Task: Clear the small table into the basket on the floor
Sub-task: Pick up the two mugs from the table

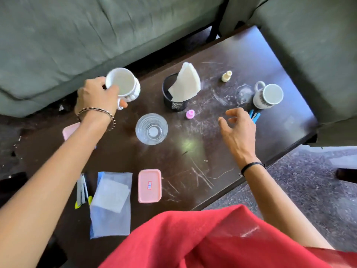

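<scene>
So the white mug [123,85] is held in the left hand [96,95], grip wrapped round its rim and handle side, right at the far left edge of the table [241,55], looks slightly lifted but can't be told for sure. The right hand [239,128] is spread, nothing held, hovering just short of the second mug [267,96] and the blue pens [254,115] beside it.

Taking the mesh cup [174,93] as the landmark: a glass [151,129] sits just in front of it, a pink cap [189,114] just to its right, a cream cap [226,76] further right and back. Pink box [149,185] and plastic bag [111,204] are well in front, near the body. The basket isn't seen anywhere in view.

Best done, probably: mug kept level and carried low, set into the basket rather than dropped. The glass should be given room when the arm is swung across. Small caps are easily knocked off, so those could be scooped together.
</scene>
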